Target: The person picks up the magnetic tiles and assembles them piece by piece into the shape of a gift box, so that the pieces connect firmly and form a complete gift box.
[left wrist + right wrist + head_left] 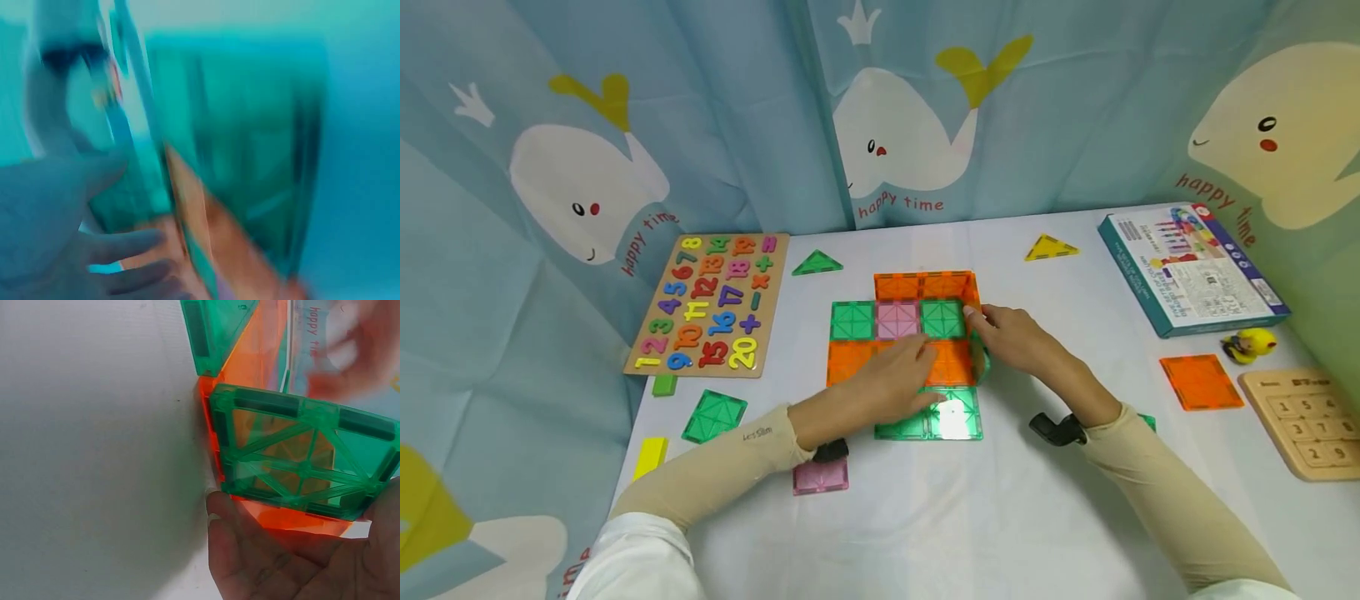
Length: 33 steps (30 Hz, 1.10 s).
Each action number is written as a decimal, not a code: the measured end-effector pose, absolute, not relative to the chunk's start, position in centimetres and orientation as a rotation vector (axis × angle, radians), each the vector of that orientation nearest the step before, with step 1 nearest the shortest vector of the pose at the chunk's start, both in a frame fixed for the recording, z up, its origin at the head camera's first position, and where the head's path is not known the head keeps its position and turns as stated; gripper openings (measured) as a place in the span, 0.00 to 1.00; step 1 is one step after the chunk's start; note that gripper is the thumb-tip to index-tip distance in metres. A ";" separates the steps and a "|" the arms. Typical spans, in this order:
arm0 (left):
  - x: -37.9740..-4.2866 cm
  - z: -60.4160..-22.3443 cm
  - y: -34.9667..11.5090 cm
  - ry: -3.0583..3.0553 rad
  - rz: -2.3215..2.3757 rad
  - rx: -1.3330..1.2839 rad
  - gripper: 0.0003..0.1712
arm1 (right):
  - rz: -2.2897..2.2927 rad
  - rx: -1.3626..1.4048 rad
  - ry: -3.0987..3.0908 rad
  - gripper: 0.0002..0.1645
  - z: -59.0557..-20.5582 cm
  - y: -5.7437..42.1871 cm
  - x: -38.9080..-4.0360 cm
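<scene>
A flat base of square magnetic tiles lies on the white table, with green tiles [853, 321], a pink tile [898, 320] and orange tiles [848, 362]. Orange tiles [898, 287] stand upright as a low wall along its back, turning the right corner. On the base's right edge, a green magnetic tile [304, 465] stands on edge. My right hand [1018, 340] pinches this green tile, its thumb and fingers at the tile's end in the right wrist view. Over the base's middle hovers my left hand [891, 379], fingers loosely spread and holding nothing; the left wrist view is blurred.
Loose tiles lie around: a green square [715, 417], a pink one [821, 477], an orange one [1201, 382], a green triangle [817, 263] and a yellow triangle [1051, 247]. A number board [707, 304] stands left; a box [1195, 267], small toy [1248, 345] and wooden board [1303, 425] are right.
</scene>
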State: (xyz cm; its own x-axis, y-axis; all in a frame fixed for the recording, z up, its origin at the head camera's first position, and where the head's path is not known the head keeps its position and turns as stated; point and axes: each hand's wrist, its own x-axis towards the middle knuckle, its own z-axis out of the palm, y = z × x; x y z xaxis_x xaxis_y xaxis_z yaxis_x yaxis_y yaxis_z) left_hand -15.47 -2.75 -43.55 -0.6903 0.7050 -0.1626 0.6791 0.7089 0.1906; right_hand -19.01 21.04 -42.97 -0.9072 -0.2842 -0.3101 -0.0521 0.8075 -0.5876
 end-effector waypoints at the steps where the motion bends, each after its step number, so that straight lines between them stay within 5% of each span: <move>1: -14.3 -43.7 -2.7 2.637 0.117 1.107 0.45 | -0.837 -0.255 2.611 0.43 -43.1 21.0 -19.0; 5: -11.5 -44.7 -2.6 2.553 -0.088 1.163 0.56 | -0.849 -0.265 2.616 0.41 -43.4 21.1 -19.0; 16: -11.4 -44.9 -2.7 2.564 -0.181 1.280 0.47 | -0.904 -0.281 2.610 0.41 -43.8 21.3 -19.2; 25: -13.2 -42.3 -3.7 2.457 0.215 1.319 0.18 | -1.107 -0.330 2.502 0.43 -44.1 21.5 -19.3; 33: -15.1 -40.7 -4.5 2.600 0.425 1.335 0.09 | -1.193 -0.333 2.448 0.44 -44.5 21.5 -19.4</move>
State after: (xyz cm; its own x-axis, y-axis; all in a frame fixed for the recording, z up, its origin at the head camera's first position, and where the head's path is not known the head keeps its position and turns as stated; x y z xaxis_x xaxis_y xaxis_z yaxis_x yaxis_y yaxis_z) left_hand -15.08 -4.50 -40.74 -0.5771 0.8158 -0.0361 0.7619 0.5539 0.3357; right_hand -19.41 21.49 -44.50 -0.8934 -0.3766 -0.2448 -0.0391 0.6081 -0.7929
